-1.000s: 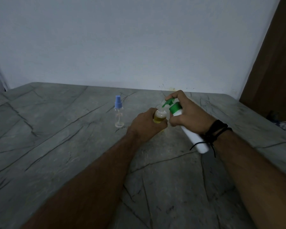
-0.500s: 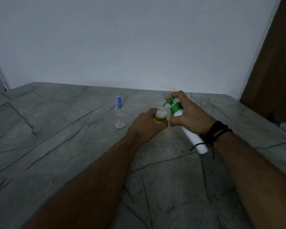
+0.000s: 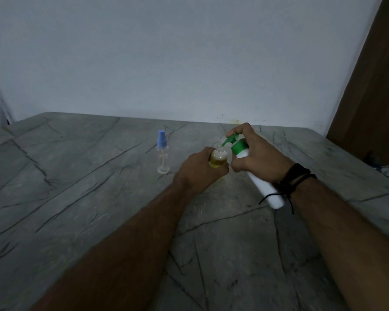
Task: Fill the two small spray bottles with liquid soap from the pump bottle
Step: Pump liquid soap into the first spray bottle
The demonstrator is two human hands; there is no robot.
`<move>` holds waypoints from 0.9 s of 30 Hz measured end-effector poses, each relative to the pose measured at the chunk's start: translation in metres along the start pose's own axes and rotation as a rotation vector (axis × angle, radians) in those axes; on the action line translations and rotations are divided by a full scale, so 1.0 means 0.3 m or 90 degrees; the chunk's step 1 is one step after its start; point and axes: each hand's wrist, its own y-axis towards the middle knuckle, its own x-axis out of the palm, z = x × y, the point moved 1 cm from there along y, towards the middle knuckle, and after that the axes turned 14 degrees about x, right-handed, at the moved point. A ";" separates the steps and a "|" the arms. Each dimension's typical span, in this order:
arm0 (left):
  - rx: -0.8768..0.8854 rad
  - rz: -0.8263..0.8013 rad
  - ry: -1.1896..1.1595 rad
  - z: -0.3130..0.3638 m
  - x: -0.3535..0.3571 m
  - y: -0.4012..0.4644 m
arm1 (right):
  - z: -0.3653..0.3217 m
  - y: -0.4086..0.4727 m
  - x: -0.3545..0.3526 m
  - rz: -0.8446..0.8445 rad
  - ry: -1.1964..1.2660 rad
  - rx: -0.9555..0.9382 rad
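Matt veined stone table; clear plastic spray bottle.

Home: marble counter, wooden door

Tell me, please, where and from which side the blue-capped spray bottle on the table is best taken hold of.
Take the blue-capped spray bottle by its clear body, below the cap, coming from its left with the left hand. It stands upright and alone on the table, so a side grip should keep it steady; the hands busy on its right block that side.
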 end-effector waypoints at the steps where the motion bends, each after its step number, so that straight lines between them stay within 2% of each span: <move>1: -0.001 0.000 0.000 -0.001 0.001 0.000 | 0.002 0.001 -0.001 0.000 0.003 0.000; 10: -0.001 0.003 -0.005 0.003 0.002 -0.004 | 0.004 0.001 0.001 0.000 0.001 -0.002; 17: -0.007 0.020 -0.017 0.001 0.002 -0.014 | 0.030 0.002 -0.005 0.057 0.048 -0.007; 23: -0.014 0.022 -0.049 0.004 -0.002 -0.010 | 0.060 0.021 -0.008 0.209 0.025 0.003; 27: -0.009 0.094 -0.098 0.000 -0.020 -0.009 | 0.089 0.035 -0.001 0.332 0.008 -0.024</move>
